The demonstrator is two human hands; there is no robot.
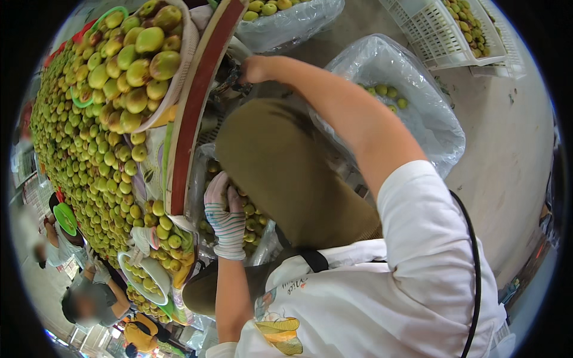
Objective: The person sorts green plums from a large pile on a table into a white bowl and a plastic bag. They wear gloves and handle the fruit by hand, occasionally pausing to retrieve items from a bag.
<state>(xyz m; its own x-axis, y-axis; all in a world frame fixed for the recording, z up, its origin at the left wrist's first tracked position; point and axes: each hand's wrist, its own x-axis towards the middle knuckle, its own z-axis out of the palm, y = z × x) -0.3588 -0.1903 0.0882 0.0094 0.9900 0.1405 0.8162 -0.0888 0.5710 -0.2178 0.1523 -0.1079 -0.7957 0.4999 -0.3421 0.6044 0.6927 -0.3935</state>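
My left hand (226,210), in a white knitted glove with coloured stripes, is bent over green fruits (254,223) in a plastic-lined container below the table edge; whether it grips one is hidden. My right hand (254,70) looks bare and reaches past my knee to a dark patterned thing (233,78) beside the red-and-cream table edge (186,121); its fingers are hidden or blurred. Upon the table lies a large heap of green and reddish fruits (96,152), with a full pale basket (186,67) of larger ones. Another white glove (144,238) rests by the heap.
A white bowl (164,273) of fruits stands at the table's near end. Right of my knee, a plastic-lined container (429,134) holds several fruits; another lined one (295,27) and white crates (429,40) lie farther off. Other people (96,300) are beyond the heap.
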